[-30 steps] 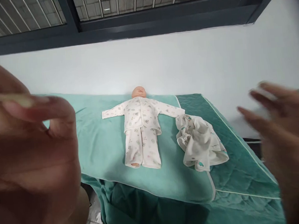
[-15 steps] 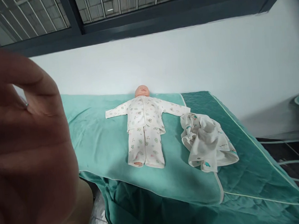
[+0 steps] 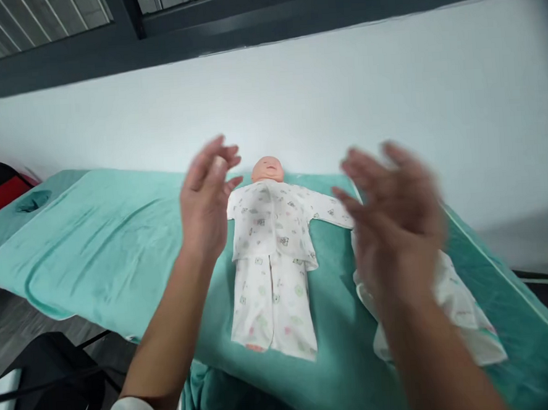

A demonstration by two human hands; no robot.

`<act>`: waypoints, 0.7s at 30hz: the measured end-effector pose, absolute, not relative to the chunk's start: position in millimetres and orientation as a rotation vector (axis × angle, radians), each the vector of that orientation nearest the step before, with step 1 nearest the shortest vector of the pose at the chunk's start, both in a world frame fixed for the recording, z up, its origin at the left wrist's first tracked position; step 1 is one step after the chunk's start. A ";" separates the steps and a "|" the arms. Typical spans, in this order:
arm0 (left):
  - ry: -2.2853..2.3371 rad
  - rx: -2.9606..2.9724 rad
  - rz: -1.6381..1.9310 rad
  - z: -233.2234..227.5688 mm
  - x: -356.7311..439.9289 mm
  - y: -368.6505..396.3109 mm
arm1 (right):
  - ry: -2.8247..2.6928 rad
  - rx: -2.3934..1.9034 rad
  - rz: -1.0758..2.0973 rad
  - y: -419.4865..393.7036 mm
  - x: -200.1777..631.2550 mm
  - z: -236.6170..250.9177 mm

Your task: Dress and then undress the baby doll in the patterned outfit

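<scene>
I see a teal padded table (image 3: pixel 95 240) filling the lower half of the frame, its near edge running from lower left toward the bottom centre, its far edge against a white wall (image 3: pixel 341 89). A baby doll (image 3: pixel 272 254) in white printed pyjamas lies face up at the centre of the frame, head toward the wall, arms spread. Lower right of it, just beside its sleeve, lies a crumpled white cloth (image 3: pixel 461 317), partly hidden by my right forearm. My left hand (image 3: pixel 209 203) hovers left of centre, over the doll's arm, fingers spread wide, holding nothing. My right hand (image 3: pixel 396 222), blurred, hovers right of centre above the cloth, fingers also spread and empty. Bare teal surface stretches well to the left of the doll. No container shows. A black chair (image 3: pixel 48 386) sits at lower left.
</scene>
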State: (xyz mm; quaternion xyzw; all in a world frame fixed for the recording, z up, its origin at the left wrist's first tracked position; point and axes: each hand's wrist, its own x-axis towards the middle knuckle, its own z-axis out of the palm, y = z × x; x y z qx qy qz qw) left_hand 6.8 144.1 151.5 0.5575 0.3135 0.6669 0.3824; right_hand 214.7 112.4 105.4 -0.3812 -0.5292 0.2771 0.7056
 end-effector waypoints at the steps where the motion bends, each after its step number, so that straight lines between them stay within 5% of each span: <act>1: 0.886 1.407 1.637 131.9 12.3 171.7 | -1.149 -0.830 0.644 132.3 205.6 94.3; 7: 1.323 1.580 1.357 47.5 39.1 278.1 | -1.228 -1.212 0.686 244.3 181.1 47.7; 21: 1.376 1.887 1.166 29.7 45.4 285.3 | -1.567 -1.330 0.716 237.4 194.1 39.0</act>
